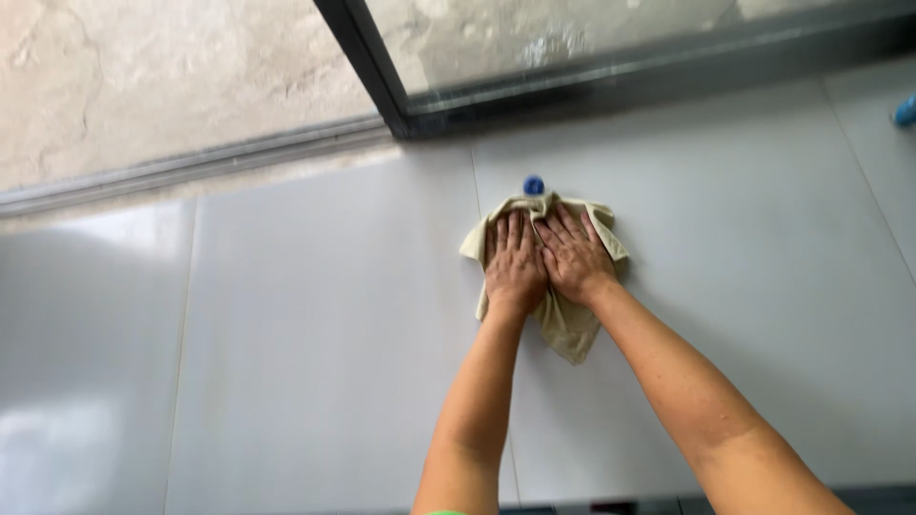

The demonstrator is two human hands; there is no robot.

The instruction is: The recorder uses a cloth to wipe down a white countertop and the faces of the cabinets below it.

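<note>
Overhead, the head view shows one beige, crumpled cotton cloth (563, 319), two bare hands, one small round blue cap-like object (533, 185) and one further blue object (906, 112) cut off at the far right edge. Both hands lie flat, palms down, on the cloth, which rests on the glossy pale grey tiled floor (315, 334) a little right of centre. The left hand (514, 265) is spread open with fingers straight and close together, pointing away towards the far side. The right hand (574, 253) is likewise open and flat, its fingers angled slightly leftwards, so that its inner edge touches the left hand. Neither hand curls around the fabric; they only press on it. The cloth's long axis runs from far to near, leaning a little to the right: its broad bunched end sits far, under the fingertips, and its narrow tail points near and right, between the two forearms. The blue cap-like object lies just beyond the cloth's far edge. A dark metal sliding-door frame (401, 100) crosses the far side.
</note>
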